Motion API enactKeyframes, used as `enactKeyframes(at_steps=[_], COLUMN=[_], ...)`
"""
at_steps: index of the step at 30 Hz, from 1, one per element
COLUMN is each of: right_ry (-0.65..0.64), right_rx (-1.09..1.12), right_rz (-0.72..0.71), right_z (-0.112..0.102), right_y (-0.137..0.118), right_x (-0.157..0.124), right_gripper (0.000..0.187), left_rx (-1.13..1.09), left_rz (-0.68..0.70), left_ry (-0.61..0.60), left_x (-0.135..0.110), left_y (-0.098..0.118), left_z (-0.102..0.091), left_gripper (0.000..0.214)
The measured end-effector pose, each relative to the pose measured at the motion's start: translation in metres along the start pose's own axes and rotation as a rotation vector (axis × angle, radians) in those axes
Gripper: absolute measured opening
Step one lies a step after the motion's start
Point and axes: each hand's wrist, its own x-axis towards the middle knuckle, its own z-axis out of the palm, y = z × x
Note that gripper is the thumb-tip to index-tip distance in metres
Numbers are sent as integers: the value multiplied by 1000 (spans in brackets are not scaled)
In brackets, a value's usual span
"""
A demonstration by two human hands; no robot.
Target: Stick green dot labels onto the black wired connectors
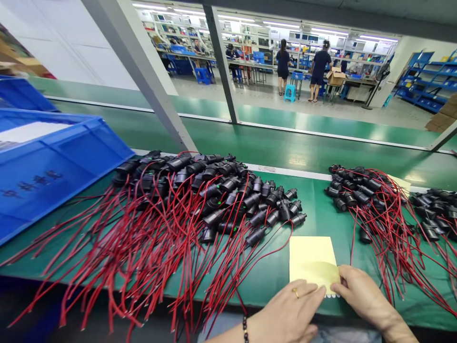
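A square yellow paper sheet (pixel 310 257) lies near the front edge of the green table, with a small white scalloped edge showing below it. My left hand (pixel 285 309), wearing a ring and a beaded bracelet, rests its stretched fingers on the sheet's lower edge. At the lower right corner, my right hand (pixel 360 290) pinches the sheet between thumb and fingers. To the left spreads a large heap of black cylindrical parts (pixel 214 216) with long red wires (pixel 160 238) trailing over the front edge.
Right of my hands lies another pile of black wired parts (pixel 360 190), with a further pile (pixel 435 209) beyond. A blue crate (pixel 71 166) stands at the left. Grey posts (pixel 143 76) rise behind the heap. Several people work in the background.
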Motion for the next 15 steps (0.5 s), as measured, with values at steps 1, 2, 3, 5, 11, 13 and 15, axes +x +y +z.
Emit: enactKeyframes(at_steps=[1, 2, 3, 5, 11, 13, 15], right_ry=[2, 4, 4, 8, 26, 22, 16], right_rx=[1, 3, 6, 10, 13, 21, 28], right_rz=[2, 3, 5, 7, 26, 25, 20], right_z=[0, 0, 0, 0, -3, -3, -3], right_y=[0, -1, -1, -2, -5, -4, -4], right_x=[0, 0, 0, 0, -2, -2, -1], right_gripper=[11, 11, 11, 9, 10, 10, 9], left_rx=[7, 17, 29, 35, -54, -66, -40], left_rz=[-22, -50, -73, -87, -112, -135, -149], left_ry=[-55, -98, -122, -151, -189, -189, -209], left_x=[2, 4, 5, 6, 1, -4, -10], left_y=[3, 6, 7, 6, -3, -4, -5], left_z=[0, 0, 1, 2, 4, -1, -9], left_gripper=[58, 62, 66, 68, 70, 69, 66])
